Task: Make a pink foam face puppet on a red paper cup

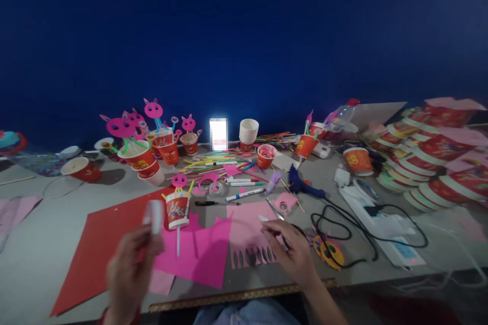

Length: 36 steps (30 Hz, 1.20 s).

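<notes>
My left hand (pixel 131 264) is raised over the red sheet and smeared by motion. Its fingers are closed on a white, rounded band (pixel 155 216) that looks like a roll of tape. Above the light pink paper (pixel 244 223) with leaf-shaped cutouts along its near edge, my right hand (pixel 292 251) pinches a small white strip (pixel 263 218). A red paper cup (pixel 178 210) with a pink animal head (pixel 180 180) and yellow straws stands between the hands, a pale straw (pixel 178 242) below it. Scissors (pixel 275 209) lie partly hidden behind my right hand.
Red card (pixel 95 244) and bright pink card (pixel 208 259) cover the front left. Markers (pixel 244 194), a blue glue gun (pixel 305 185) and a power strip (pixel 381 228) with black cable lie right of centre. Stacked cups (pixel 438 152) lean at far right; decorated cups (pixel 137 157) stand back left.
</notes>
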{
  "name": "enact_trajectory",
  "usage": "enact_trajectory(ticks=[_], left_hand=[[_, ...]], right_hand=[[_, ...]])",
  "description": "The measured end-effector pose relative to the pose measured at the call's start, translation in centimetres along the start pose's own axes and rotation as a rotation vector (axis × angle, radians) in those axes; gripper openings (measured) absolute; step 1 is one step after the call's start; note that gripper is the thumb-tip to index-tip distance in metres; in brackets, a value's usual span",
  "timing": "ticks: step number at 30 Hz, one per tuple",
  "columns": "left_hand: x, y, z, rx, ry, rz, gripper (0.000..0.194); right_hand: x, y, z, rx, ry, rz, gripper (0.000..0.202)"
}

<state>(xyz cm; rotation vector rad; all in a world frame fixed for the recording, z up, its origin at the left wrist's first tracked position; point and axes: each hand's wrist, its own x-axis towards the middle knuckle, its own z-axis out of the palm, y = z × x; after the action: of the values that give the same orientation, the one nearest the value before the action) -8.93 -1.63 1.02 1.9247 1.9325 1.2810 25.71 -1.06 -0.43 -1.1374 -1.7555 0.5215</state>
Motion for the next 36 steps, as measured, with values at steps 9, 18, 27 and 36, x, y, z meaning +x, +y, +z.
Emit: enact_trajectory(ticks=[9,18,27,36], left_hand=[[-2.3,8.5,7.4,-0.904,-0.877,-0.153,0.02],[-2.0,6.5,8.0,-1.233,-0.738,-0.153,0.013],[-2.7,7.4,9.1,-1.424,-0.831,-0.175,0.032],[-2.5,8.8,8.6,-1.055,-0.813,-0.084,0.03]], right_hand=[[0.9,-2.8,1.2,-0.07,-0.285,-0.003,0.025],[0.2,-0.6,2.1,0.208,-0.152,0.151,0.017],[-0.8,-1.3,5.5,0.763,-0.171,0.668,0.034],[0.1,-0.9,4.5,0.474,-0.151,0.523,0.03]])
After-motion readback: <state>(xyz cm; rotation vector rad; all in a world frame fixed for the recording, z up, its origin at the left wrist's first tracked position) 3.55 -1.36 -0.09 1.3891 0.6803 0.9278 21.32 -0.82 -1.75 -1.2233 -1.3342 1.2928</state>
